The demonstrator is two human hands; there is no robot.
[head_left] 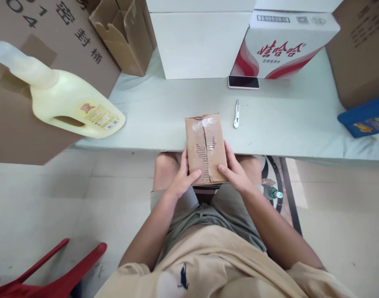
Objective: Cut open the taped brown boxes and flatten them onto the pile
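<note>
The person holds a small cardboard box (pixel 206 149) with two hands. The left hand (pixel 180 180) is on its left side and the right hand (pixel 237 176) is on its right side. The fingers (pixel 184 160) of each hand are closed against the side wall, and each thumb lies on the top face near the closest corner. So the space between the two hands is filled by the box.

The box crosses the front edge of the cloth-covered surface (pixel 155 120). Its far part is above the cloth, and its near part reaches out past this edge, above the lap. If its underside touches the cloth, I cannot tell. A seam with shiny tape runs along the top, from the far end to the near end.

Beyond the box and to the right, a white cutter knife (pixel 236 114) lies on the surface, near but apart from the box. Farther back, a dark-screened device (pixel 243 82) lies just beside the foot of a white and red carton (pixel 282 47). A white box (pixel 205 45) stands left of this carton, and together they limit the room at the back.

On the left, a wide stretch of cloth separates the small box from a pale yellow bottle (pixel 74 99). On the right, a longer stretch goes from the knife to a blue package (pixel 365 118), which is close to the front edge.
</note>
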